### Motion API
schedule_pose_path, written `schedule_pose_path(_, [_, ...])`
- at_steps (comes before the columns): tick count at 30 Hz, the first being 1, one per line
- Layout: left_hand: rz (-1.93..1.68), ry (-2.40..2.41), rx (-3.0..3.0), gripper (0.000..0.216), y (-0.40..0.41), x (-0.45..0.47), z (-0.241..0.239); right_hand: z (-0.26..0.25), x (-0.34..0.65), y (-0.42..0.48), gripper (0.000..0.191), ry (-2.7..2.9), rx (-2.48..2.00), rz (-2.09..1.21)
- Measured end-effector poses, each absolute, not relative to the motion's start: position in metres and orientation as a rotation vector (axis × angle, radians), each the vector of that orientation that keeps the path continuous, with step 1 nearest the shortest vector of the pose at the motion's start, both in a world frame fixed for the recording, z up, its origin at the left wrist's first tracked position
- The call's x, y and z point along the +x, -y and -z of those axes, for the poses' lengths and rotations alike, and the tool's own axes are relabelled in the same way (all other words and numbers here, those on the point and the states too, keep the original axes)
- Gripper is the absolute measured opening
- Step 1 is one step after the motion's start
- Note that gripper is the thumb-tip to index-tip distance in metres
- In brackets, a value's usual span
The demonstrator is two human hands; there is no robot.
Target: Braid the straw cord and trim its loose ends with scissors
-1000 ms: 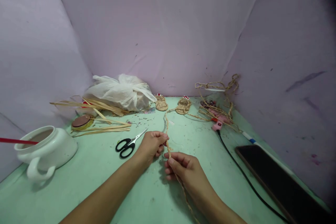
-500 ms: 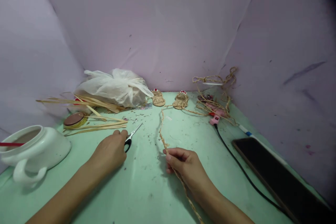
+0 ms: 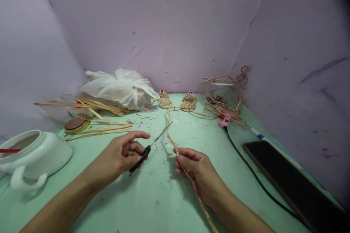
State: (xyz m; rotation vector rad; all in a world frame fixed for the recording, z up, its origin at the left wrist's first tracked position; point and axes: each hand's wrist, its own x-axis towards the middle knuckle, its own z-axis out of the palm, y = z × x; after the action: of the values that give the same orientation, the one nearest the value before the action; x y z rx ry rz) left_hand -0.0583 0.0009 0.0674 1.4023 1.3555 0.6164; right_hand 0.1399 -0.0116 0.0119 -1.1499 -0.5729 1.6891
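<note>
Scissors (image 3: pixel 142 157) have been raised off table (image 3: pixel 153 200) by left hand (image 3: pixel 119 154), fingers curled on them, forefinger loose | scissors and cord (image 3: pixel 202 206) apparently both ready | cord pinched by right hand (image 3: pixel 195 164), fingertips closed, trailed toward sandals (image 3: pixel 188 103) | counted: scissors 1, held cord 1, sandals 2, phone (image 3: pixel 281 173) 1, pot (image 3: pixel 58 153) 1

Craft wkspace, judging by scissors (image 3: pixel 143 156), braided cord (image 3: pixel 202 206), straw strips (image 3: pixel 109 106), mini woven sandals (image 3: pixel 188 102).
</note>
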Motion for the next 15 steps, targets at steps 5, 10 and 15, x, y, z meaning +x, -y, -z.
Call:
schedule_pose_path(5, [-0.452,-1.544,1.950,0.051,0.022,-0.031,-0.055,-0.014,0.139,0.011,0.022,0.452,-1.167,-1.634])
schedule_pose_path(10, [-0.340,-1.650,2.353,0.042,0.036,-0.022,-0.039,-0.011,0.135,0.013,0.014,0.548,-1.113,-1.634])
schedule_pose_path(15, [-0.374,-1.721,2.368,0.048,0.032,-0.021,-0.025,-0.006,0.129,0.011,0.015,0.604,-1.072,-1.619])
